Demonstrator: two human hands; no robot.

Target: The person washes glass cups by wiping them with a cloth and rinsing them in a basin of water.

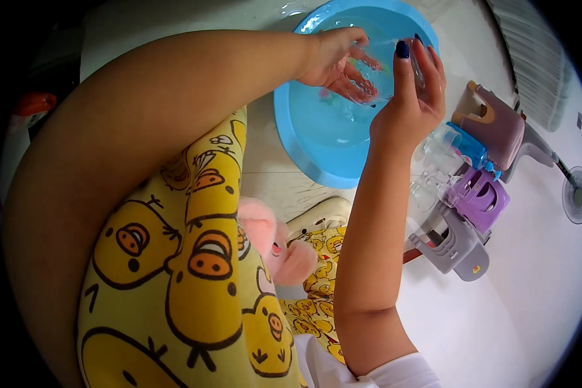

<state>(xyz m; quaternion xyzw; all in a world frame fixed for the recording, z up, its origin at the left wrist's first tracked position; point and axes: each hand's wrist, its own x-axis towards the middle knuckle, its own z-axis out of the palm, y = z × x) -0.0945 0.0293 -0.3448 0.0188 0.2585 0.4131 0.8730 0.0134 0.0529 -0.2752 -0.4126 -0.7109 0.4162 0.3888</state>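
My left hand (343, 68) reaches over a blue basin (343, 171) holding water, its wet fingers spread apart. Opposite it, my right hand (410, 87), with dark blue nails, curls around a clear, see-through cup-like item (383, 55). The item spans the gap between both hands, and its outline blends with the water behind. My left fingers are at or behind its clear wall; I cannot tell whether they are inside it. Small coloured patches show in the basin below the hands.
Right of the basin stand several clear cups (425, 191), a blue bottle (469, 145), a purple plastic item (478, 197) and grey plastic stools (456, 249). A small fan (574, 194) is at far right. Yellow patterned clothing (207, 258) and a light-coloured shoe (320, 216) are close below.
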